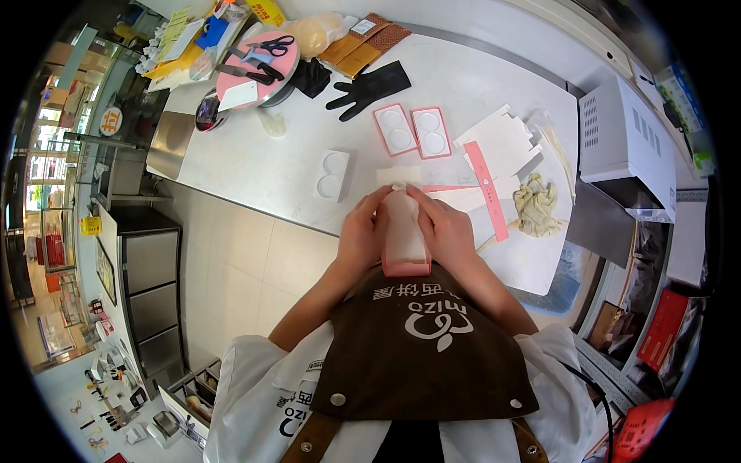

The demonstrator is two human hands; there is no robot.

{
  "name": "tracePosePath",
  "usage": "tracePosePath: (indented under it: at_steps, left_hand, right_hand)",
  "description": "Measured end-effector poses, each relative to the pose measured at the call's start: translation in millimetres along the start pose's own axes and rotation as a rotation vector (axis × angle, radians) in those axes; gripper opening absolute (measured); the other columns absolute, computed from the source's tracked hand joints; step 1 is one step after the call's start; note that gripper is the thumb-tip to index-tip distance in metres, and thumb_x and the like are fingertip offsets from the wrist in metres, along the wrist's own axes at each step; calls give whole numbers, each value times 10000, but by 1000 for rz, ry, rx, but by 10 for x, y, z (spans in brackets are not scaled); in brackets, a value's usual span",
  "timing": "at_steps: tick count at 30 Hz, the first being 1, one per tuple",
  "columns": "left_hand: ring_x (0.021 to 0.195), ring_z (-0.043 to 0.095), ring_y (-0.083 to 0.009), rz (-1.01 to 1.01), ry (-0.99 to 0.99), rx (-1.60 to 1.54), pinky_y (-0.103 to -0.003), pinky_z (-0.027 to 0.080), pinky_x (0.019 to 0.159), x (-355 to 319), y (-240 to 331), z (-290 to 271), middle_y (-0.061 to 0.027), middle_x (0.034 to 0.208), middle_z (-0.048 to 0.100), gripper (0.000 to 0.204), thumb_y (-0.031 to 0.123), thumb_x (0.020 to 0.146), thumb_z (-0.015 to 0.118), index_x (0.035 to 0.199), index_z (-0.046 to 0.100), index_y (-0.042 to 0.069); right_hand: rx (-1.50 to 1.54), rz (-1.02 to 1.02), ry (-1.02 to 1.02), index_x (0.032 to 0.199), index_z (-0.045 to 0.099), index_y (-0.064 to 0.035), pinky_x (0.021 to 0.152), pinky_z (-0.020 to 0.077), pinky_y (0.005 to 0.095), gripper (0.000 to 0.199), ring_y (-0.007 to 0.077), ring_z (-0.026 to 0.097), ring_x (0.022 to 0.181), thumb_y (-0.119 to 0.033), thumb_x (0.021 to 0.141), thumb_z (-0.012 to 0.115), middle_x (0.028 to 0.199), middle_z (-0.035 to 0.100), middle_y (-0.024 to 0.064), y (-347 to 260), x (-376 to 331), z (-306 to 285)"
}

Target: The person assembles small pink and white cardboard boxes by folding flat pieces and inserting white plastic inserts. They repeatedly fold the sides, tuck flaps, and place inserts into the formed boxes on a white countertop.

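Box (407, 268) nearest, tray (332, 176) behind left, scissors (275, 45) on turntable (286, 63) beyond

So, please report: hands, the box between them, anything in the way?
Left hand, right hand: holding pink-and-white box from both sides. Box: pink end toward apron. Pink strip, crumpled cloth: to the right, not blocking.

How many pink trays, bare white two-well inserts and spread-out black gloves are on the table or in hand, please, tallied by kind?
Pink trays on the table: 2
Held pink tray, between left hand and right hand: 1
Bare white two-well insert: 1
Spread-out black glove: 1
Total: 5
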State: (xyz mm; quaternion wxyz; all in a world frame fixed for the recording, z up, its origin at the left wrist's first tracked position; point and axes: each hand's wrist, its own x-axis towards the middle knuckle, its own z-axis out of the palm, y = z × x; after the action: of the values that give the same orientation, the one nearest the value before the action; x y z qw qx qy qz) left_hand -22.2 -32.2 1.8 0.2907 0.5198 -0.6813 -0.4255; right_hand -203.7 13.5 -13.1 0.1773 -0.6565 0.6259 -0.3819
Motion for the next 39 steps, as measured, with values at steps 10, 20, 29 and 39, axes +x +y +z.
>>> tracePosePath:
  at_steps: [10, 20, 29, 39]
  left_hand:
    - [977, 667, -111, -237, -127, -586, -269, 542, 856, 115, -107, -30, -71, 1107, 739, 291, 173, 1051, 652, 1259, 691, -26]
    - [912, 660, -85, -228, -182, -659, -253, 538, 811, 124, -181, -85, -43, 1035, 735, 245, 140, 1021, 695, 1213, 700, -13]
    - [1000, 658, -114, -183, -82, -506, -268, 530, 883, 22, -74, 27, -52, 1085, 717, 257, 154, 1014, 718, 1215, 687, -3]
    - [815, 606, -61, -206, -163, -495, -237, 494, 710, 33, -120, -3, -6, 903, 697, 175, 118, 989, 733, 1126, 705, 12]
  right_hand:
    - [565, 244, -12, 1293, 680, -36, 716, 553, 291, 275, 163, 693, 812, -147, 1048, 624, 1031, 751, 114, -22, -18, -40]
    - [934, 363, -66, 1158, 670, -5, 726, 506, 228, 182, 59, 624, 825, -147, 1044, 664, 950, 699, 22, 102, -1, 33]
    - [910, 374, -69, 1096, 663, -32, 666, 451, 209, 112, 29, 574, 764, -122, 1031, 677, 853, 656, -23, 111, 24, -3]
    - [893, 386, -72, 1071, 658, -36, 641, 425, 206, 102, 20, 536, 723, -120, 1023, 690, 829, 651, -31, 115, 4, 5]
